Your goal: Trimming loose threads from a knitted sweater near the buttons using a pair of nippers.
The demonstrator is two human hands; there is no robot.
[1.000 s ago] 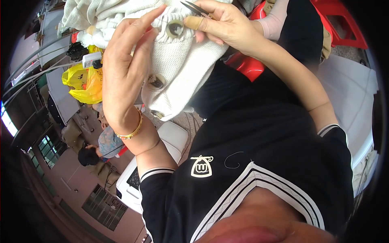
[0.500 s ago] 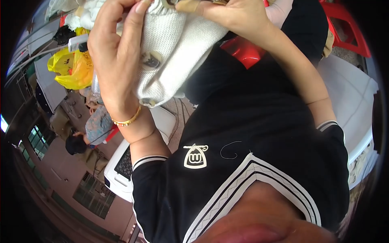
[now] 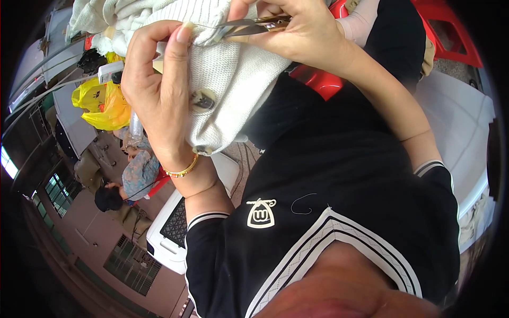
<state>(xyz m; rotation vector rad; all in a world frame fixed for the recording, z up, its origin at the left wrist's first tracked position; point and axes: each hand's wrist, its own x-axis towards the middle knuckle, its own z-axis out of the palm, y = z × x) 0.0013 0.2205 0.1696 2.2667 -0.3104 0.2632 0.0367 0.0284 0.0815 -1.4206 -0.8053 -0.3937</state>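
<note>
White knit garment (image 3: 220, 69) lay beneath and between both hands; mottled button (image 3: 203, 99) showed beside left hand (image 3: 159, 79). We judged knit light, soft, stretchy, surest held along thicker ribbed edge. We saw left thumb and forefinger pinched together on fine thread (image 3: 205, 25), right hand (image 3: 297, 34) clamped around snips (image 3: 249, 27), blades near thread. Outward, we noted yellow bag (image 3: 101, 106) at left, red stool (image 3: 442, 8) at upper right.

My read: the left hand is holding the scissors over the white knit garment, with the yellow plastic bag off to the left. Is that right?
Not quite: the scissors are in the right hand, not the left hand, as the head view shows. They are over the white knit garment, with the yellow plastic bag off to the left.
</note>
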